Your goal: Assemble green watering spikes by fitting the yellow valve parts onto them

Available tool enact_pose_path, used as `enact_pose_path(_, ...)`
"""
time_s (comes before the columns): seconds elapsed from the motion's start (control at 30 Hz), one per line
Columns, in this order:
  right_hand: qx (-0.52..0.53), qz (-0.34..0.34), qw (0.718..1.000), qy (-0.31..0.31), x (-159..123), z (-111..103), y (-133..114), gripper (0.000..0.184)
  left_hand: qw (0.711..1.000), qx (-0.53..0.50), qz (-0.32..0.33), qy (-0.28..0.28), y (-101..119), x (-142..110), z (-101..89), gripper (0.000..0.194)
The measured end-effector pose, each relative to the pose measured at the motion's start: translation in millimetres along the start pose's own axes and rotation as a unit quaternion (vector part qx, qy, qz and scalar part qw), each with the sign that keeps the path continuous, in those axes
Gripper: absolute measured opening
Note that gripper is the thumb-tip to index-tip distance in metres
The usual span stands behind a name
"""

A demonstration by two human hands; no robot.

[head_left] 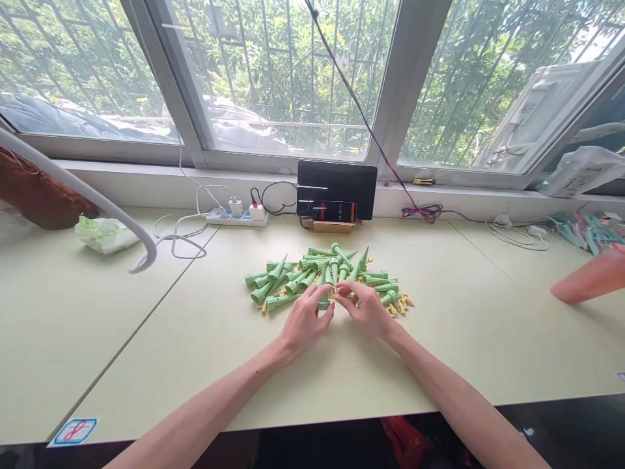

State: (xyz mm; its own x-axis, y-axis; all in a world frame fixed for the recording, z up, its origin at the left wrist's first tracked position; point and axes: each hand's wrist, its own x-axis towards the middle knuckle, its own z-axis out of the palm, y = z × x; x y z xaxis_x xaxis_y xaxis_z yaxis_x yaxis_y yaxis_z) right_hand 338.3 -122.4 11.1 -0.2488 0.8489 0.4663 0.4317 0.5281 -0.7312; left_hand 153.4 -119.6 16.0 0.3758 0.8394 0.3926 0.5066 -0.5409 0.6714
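A heap of several green cone-shaped plastic spikes (pixel 293 277) mixed with small tan pieces (pixel 401 303) lies on the pale green table (pixel 205 339). Both my hands meet at the heap's near edge. My left hand (pixel 306 319) has its fingers curled around a green spike (pixel 323 301). My right hand (pixel 367 309) pinches at a small tan piece beside that spike, fingertips almost touching the left hand's. What exactly sits between the right fingers is too small to make out.
A dark tablet (pixel 336 185) and a phone (pixel 334 212) on a stand lean at the window sill. A power strip (pixel 237 217) with cables lies left of them. A white curved tube (pixel 97 195), a wipes pack (pixel 105 233) and another person's arm (pixel 588 280) border the area.
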Motion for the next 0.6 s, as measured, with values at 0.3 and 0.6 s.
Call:
enact_pose_path(0.3, -0.013, 0.016, 1.000, 0.008, 0.7, -0.6, -2.5, 0.019, 1.000, 0.000, -0.008, -0.005, -0.2, -0.3, -0.7, 0.028)
enact_pose_path(0.6, 0.005, 0.010, 1.000, -0.006, 0.2, 0.2, -0.1, 0.022, 1.000, -0.002, -0.007, -0.004, -1.5, -0.6, 0.4, 0.029)
